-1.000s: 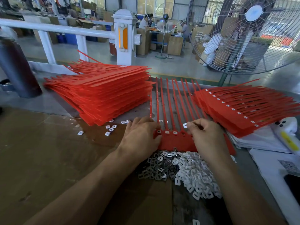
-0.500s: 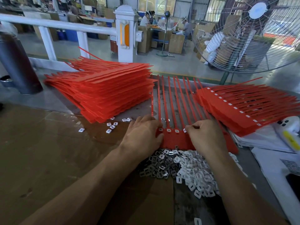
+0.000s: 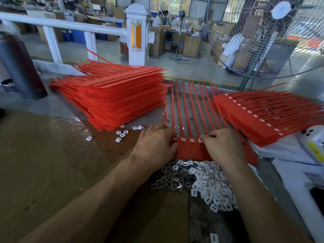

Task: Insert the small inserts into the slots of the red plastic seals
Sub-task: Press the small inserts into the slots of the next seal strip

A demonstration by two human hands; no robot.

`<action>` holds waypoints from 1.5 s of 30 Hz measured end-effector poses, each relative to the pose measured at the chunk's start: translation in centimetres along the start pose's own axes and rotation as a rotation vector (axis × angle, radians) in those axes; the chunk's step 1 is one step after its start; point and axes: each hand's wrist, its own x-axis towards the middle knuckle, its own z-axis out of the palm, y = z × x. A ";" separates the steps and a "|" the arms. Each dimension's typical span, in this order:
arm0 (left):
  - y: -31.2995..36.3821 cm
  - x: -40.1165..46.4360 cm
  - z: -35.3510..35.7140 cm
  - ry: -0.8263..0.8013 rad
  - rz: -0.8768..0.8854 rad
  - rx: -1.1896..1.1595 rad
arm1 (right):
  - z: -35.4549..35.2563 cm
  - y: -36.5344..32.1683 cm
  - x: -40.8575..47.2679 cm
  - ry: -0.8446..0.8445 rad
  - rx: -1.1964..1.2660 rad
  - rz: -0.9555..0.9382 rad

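Note:
A strip of joined red plastic seals (image 3: 191, 148) lies flat in front of me, its long tails running away toward the far table edge. White inserts sit in the leftmost slots. My left hand (image 3: 156, 146) rests flat on the strip's left end, fingers fairly straight. With curled fingers, my right hand (image 3: 220, 146) presses a small white insert (image 3: 200, 140) at a slot further right along the row. A heap of white and grey inserts (image 3: 198, 179) lies just below the strip.
A tall stack of red seals (image 3: 114, 100) stands at the left. Another stack with inserts fitted (image 3: 266, 116) fans out at the right. Loose inserts (image 3: 121, 135) dot the cardboard. Papers and a white-yellow device (image 3: 313, 142) lie far right. A large fan (image 3: 273, 32) stands behind the table.
My right hand has brought its insert down from above the strip onto the slot row. The left hand stays on the strip's left end.

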 end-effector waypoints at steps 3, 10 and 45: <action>0.0 0.0 0.0 -0.006 0.000 0.007 | 0.0 0.1 0.1 -0.008 0.006 -0.012; 0.0 0.0 0.0 -0.011 -0.001 0.011 | 0.1 0.6 0.0 0.026 0.080 -0.073; 0.1 -0.1 -0.5 -0.041 0.003 0.012 | -0.1 1.2 -1.5 -0.001 -0.010 -0.168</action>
